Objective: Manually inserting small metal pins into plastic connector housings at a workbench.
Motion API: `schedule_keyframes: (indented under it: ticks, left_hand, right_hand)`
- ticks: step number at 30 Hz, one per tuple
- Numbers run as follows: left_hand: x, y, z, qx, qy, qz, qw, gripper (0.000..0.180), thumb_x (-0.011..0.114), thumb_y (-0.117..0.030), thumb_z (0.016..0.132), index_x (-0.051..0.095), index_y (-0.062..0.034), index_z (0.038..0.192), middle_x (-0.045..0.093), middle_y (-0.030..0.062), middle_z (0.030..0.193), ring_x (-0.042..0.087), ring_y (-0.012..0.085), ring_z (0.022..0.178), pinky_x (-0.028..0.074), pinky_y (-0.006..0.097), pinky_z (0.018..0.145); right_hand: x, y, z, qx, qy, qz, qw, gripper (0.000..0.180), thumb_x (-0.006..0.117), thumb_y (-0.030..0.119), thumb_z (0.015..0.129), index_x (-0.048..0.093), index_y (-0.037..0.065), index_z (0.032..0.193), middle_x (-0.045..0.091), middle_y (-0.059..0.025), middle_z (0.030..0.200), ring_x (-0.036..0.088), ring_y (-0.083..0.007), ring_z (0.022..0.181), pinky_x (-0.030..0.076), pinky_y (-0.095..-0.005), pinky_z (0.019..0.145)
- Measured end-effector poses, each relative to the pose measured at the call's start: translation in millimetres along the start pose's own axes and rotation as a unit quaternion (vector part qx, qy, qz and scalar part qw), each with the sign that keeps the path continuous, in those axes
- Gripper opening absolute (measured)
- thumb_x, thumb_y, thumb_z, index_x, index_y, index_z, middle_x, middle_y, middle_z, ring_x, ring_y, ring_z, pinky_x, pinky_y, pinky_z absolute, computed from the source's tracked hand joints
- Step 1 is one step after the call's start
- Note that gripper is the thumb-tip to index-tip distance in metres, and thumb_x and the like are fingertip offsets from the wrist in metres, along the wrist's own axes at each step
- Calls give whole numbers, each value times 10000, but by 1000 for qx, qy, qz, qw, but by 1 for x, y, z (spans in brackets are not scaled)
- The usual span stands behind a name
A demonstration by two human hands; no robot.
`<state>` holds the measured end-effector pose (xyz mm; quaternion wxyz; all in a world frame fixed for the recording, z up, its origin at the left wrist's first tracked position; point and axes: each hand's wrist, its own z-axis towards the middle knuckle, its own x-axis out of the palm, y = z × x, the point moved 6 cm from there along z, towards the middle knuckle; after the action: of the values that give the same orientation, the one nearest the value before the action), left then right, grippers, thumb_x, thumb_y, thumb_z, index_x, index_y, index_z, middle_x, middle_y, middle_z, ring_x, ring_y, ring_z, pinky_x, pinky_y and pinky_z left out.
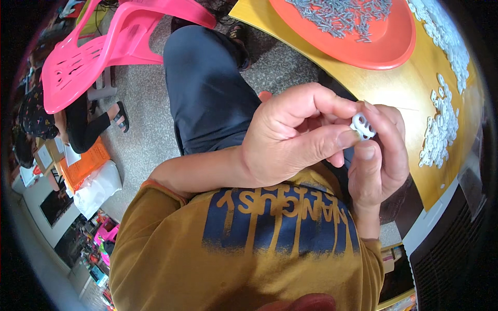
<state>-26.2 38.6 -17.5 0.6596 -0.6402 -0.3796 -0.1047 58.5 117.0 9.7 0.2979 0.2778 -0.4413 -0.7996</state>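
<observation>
A small white plastic cord lock with rounded holes is pinched between the fingertips of both my hands, above my lap. My left hand holds it from the left, with thumb and index finger closed on its near side. From the right, my right hand grips it between thumb and fingers. Fingertips cover part of its edges, and I cannot tell whether a spring sits inside. Beyond the hands, small grey metal springs lie heaped in a red round plate.
The yellow table curves along the right, with loose white plastic pieces and another white pile on it. A pink plastic chair stands at the far left. Near it sits another person, beside an orange packet and a white bag.
</observation>
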Motion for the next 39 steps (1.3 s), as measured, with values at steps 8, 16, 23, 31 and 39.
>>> schedule_keyframes:
  ticks: [8,16,23,31,39]
  left_hand:
    - [3,-1,-3,23,-16,11,1000,201,534,-64,820,466,-13,1003,538,25,780,521,42,605,442,155,547]
    - [4,-4,-4,8,-17,15,1000,249,530,-55,821,441,5,1044,530,26,797,522,42,634,446,157,569]
    - [1,-4,-6,14,0,36,999,304,536,-46,814,426,21,1089,522,33,801,520,44,637,442,157,566]
    - [7,-9,-9,110,6,45,993,176,494,-55,839,449,14,995,525,30,789,517,36,613,426,157,538]
    - [5,-9,-11,139,3,67,988,131,481,-42,841,451,22,951,550,47,766,533,50,583,422,174,506]
  right_hand:
    - [7,-2,-1,19,-3,30,999,317,493,171,839,495,-52,1065,511,-146,918,502,-163,763,410,-251,656]
    - [10,-4,0,45,-2,69,997,347,480,228,847,496,-43,1063,482,-106,876,482,-138,742,393,-236,655]
    - [14,-5,-1,63,-21,124,990,327,468,223,855,490,-38,1051,491,-105,873,486,-136,736,399,-231,653]
    - [22,-5,-1,72,-9,197,978,314,444,234,871,454,-28,1045,479,-107,869,458,-97,648,384,-203,561]
    - [26,-6,-4,58,-20,186,981,282,430,223,878,443,-20,1020,476,-111,857,444,-85,596,372,-191,515]
